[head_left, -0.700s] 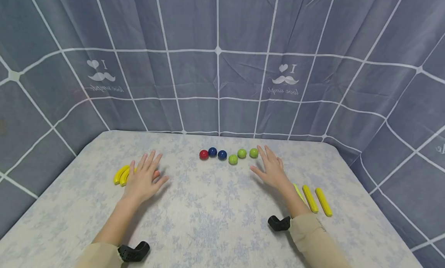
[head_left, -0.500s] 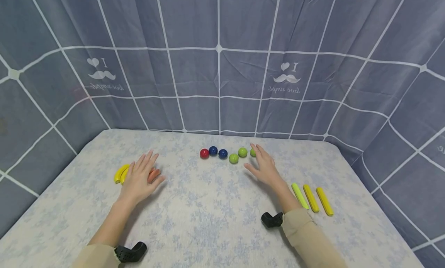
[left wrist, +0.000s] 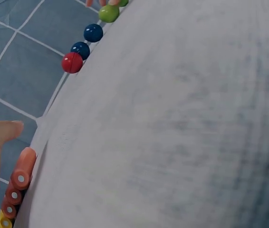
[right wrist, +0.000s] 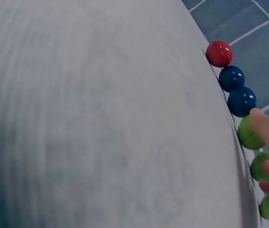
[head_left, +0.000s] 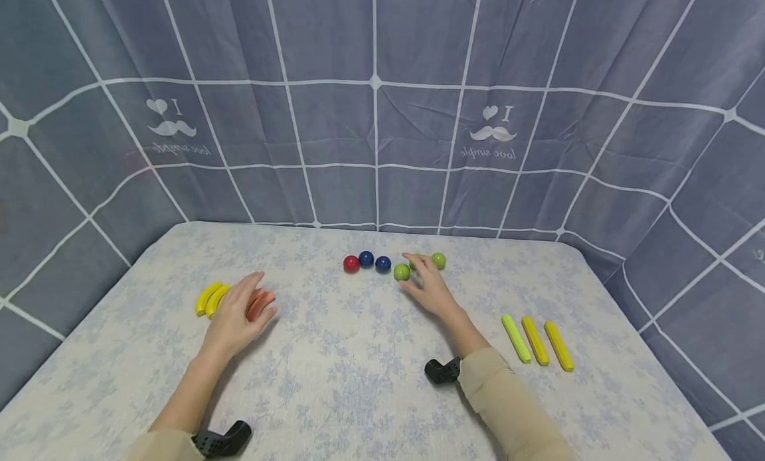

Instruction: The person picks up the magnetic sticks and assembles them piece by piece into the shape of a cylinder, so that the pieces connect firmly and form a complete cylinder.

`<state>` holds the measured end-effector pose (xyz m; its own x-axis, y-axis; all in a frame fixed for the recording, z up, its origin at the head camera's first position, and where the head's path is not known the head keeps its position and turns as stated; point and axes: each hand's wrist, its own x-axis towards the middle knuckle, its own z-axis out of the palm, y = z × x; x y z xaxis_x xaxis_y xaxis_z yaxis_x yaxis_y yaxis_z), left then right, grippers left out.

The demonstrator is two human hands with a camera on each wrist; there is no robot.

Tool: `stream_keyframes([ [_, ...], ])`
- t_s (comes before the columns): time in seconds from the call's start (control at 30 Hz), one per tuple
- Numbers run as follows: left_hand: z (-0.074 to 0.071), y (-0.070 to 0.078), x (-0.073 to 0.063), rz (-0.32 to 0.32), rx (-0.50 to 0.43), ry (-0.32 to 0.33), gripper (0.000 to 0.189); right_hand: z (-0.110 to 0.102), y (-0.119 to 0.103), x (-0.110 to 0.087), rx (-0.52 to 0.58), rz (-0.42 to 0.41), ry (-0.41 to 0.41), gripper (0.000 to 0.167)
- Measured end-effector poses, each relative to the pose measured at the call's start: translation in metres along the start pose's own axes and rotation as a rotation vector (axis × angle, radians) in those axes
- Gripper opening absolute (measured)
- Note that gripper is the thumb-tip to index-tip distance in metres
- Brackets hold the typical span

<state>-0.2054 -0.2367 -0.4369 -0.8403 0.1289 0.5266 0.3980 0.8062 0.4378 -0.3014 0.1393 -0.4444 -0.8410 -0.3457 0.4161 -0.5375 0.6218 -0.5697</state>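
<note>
My left hand (head_left: pixel 233 321) reaches over several orange-red rounded sticks (head_left: pixel 258 304) with its fingers fairly straight. Part of the sticks is hidden under it; their pale-dotted ends (left wrist: pixel 14 194) show in the left wrist view. Beside its outer edge lie yellow banana-shaped pieces (head_left: pixel 206 299). Farther back, my right hand (head_left: pixel 431 291) spreads its thumb and fingers around the nearest green ball (head_left: pixel 402 272). In the right wrist view the thumb (right wrist: pixel 267 128) overlaps that ball. A second green ball is mostly covered by the fingers, and a third green ball (head_left: pixel 439 260) sits to the right.
Left of the green balls stand a dark blue ball (head_left: pixel 383 265), another blue ball (head_left: pixel 366 259) and a red ball (head_left: pixel 350 264). At right lie a lime stick (head_left: pixel 516 338) and two yellow sticks (head_left: pixel 558 346). A grey-blue curtain (head_left: pixel 335 129) borders the table (head_left: pixel 346 381).
My right hand has moved left from the rightmost green ball to the nearest one. The left hand has shifted slightly, its fingers drawing closer together. The balls stay in place.
</note>
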Motion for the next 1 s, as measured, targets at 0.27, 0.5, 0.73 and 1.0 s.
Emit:
stream_keyframes([
  [0.27, 0.004, -0.002, -0.006, -0.051, -0.108, 0.067, 0.064, 0.012, 0.001, 0.003, 0.053, 0.078, -0.016, 0.052],
  [0.5, 0.007, -0.005, -0.007, -0.015, -0.174, 0.137, 0.061, 0.018, 0.0, 0.004, 0.094, 0.089, 0.028, 0.04],
  [0.73, 0.009, -0.011, -0.009, 0.013, -0.169, 0.211, 0.062, 0.009, -0.008, -0.005, 0.091, 0.088, 0.016, 0.034],
  [1.0, 0.006, -0.009, -0.007, -0.002, -0.226, 0.164, 0.057, -0.021, -0.022, -0.042, 0.17, 0.097, -0.083, 0.033],
])
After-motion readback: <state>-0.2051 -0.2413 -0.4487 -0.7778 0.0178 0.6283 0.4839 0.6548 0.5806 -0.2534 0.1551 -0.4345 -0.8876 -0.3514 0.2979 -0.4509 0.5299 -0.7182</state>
